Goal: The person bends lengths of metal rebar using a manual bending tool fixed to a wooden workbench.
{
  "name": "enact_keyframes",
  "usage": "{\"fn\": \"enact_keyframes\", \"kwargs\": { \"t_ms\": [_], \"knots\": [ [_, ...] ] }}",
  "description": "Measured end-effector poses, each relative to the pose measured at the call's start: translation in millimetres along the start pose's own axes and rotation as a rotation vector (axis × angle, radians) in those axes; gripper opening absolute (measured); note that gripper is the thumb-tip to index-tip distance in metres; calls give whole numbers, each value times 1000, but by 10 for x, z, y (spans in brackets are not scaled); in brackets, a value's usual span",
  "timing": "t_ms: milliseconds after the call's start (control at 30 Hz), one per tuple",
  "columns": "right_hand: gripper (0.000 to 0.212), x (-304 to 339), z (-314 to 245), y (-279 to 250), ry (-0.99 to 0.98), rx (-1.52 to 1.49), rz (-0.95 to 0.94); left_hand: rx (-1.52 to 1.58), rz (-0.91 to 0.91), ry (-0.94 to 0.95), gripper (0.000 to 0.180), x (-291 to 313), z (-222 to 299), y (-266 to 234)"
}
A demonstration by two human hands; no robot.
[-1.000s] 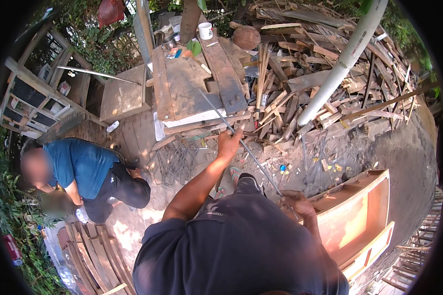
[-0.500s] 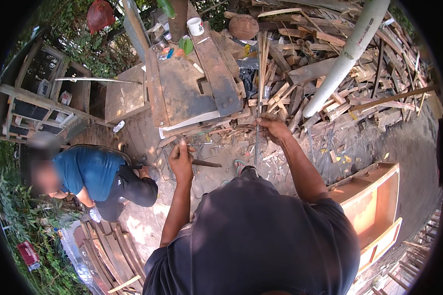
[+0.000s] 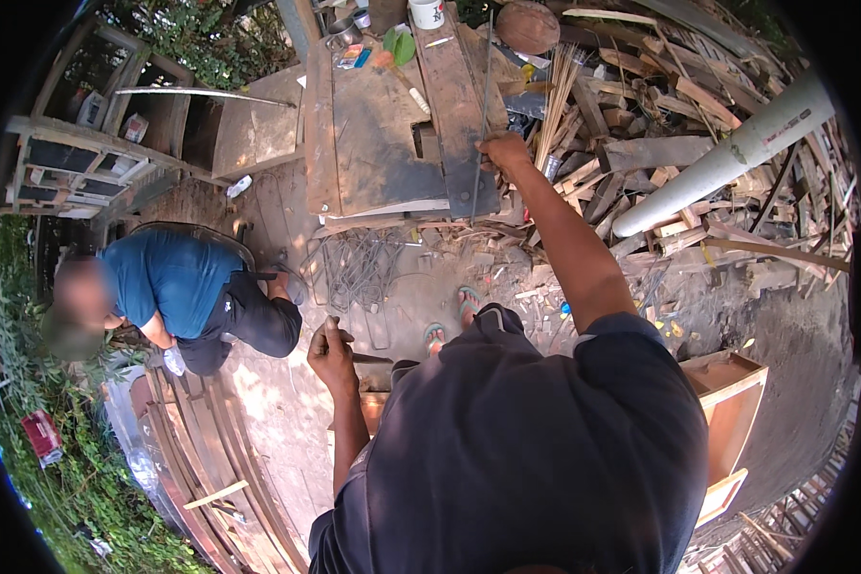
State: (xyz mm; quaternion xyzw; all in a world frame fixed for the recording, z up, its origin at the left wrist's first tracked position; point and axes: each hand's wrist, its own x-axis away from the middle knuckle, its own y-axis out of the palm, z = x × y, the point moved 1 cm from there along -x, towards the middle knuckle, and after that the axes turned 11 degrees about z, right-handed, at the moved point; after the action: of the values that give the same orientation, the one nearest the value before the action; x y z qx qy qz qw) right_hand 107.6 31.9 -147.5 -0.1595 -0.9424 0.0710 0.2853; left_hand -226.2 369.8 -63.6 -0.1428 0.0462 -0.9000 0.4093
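My right hand (image 3: 505,156) is reached out over the right edge of a low wooden workbench (image 3: 373,143). Its fingers are closed round a long thin dark rod (image 3: 486,81), which stretches from the bench's front edge up toward the mug. Lower and to the left, near my body, my left hand (image 3: 333,356) grips a dark, narrow, blade-like tool (image 3: 370,359); its handle is hidden in the fist. On the bench lie a light-handled tool (image 3: 413,93), a green leaf (image 3: 401,46) and a white mug (image 3: 427,12).
A co-worker in a blue shirt (image 3: 177,282) bends down at the left, beside stacked wooden planks (image 3: 196,450). Scrap wood (image 3: 679,105) is heaped at the right under a grey pipe (image 3: 727,153). Tangled wire (image 3: 354,268) lies on the ground; a wooden drawer-like frame (image 3: 732,392) is behind my right side.
My right hand has moved forward with the rod, from over the ground to the bench's right edge. My left hand, still gripping the blade-like tool, has dropped back closer to my body.
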Motion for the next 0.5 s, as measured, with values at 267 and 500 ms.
{"fn": "enact_keyframes", "kwargs": {
  "t_ms": [267, 500],
  "knots": [
    [35, -2, -83, 27, -281, 698, -13, 36, 22, -81, 37, 113, 7, 118],
    [43, -83, 21, 59, -429, 878, 87, 97, -48, -69, 36, 88, 49, 396]
  ]
}}
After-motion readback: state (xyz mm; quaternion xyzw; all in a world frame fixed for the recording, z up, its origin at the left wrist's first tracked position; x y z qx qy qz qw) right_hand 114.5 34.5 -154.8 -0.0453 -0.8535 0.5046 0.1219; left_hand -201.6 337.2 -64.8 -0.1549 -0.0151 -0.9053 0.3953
